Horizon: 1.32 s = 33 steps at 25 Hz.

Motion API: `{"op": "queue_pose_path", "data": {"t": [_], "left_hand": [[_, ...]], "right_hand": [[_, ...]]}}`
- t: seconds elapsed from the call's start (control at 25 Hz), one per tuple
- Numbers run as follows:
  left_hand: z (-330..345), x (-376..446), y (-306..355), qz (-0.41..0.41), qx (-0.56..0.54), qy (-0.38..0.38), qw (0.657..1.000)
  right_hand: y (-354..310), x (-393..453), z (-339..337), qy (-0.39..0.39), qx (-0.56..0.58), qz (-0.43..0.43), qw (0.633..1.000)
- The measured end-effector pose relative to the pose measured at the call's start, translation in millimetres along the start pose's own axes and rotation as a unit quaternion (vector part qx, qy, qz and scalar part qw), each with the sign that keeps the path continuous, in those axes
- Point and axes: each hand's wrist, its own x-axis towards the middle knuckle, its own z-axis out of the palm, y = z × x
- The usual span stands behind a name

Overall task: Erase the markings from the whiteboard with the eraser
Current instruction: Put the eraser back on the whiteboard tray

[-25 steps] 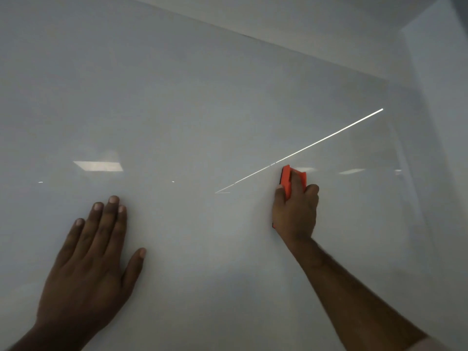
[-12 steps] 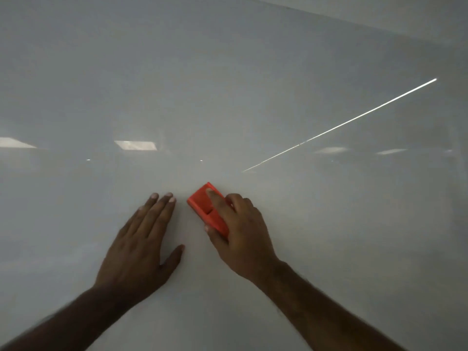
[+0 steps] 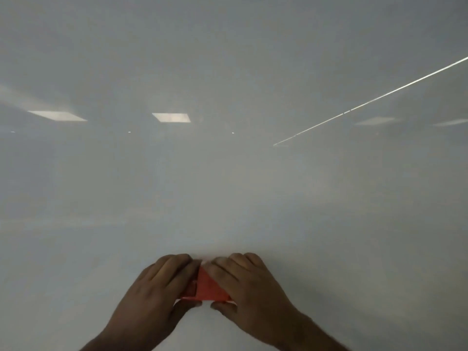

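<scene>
Head view: left hand (image 3: 157, 295) curled over left part of orange eraser (image 3: 206, 287), fingers on top, thumb below. Eraser low at centre on whiteboard (image 3: 228, 186), pinched between both hands. Long axis seems to run left-right, though mostly covered. Right hand (image 3: 250, 292) grips right end likewise.

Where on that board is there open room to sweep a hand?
Nearly all of the whiteboard is bare: everything above both hands up to the light reflections, and both lower corners. It is crowded only at bottom centre, where the left hand and right hand clasp the red eraser.
</scene>
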Motion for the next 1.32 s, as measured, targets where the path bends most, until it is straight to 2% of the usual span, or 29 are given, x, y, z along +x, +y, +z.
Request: {"op": "queue_pose_path", "data": {"t": [0.2, 0.44, 0.64, 0.88, 1.12, 1.32], "left_hand": [[13, -64, 10, -0.058, -0.054, -0.034, 0.996], [32, -135, 43, -0.118, -0.084, -0.103, 0.984], [53, -202, 81, -0.157, -0.093, -0.169, 0.969], [86, -283, 131, -0.260, -0.139, -0.239, 0.925], [110, -320, 155, -0.347, -0.213, -0.288, 0.867], [126, -339, 161, -0.392, -0.208, -0.318, 0.838]], "right_hand": [[-37, -47, 41, 0.004, 0.023, 0.040, 0.999], [-78, -101, 72, -0.070, 0.114, 0.100, 0.986], [-112, -158, 103, -0.137, 0.149, 0.112, 0.973], [-162, -221, 145, -0.209, 0.141, 0.178, 0.951], [-186, -263, 171, -0.255, 0.170, 0.241, 0.921], [-201, -274, 185, -0.287, 0.191, 0.279, 0.896]]}}
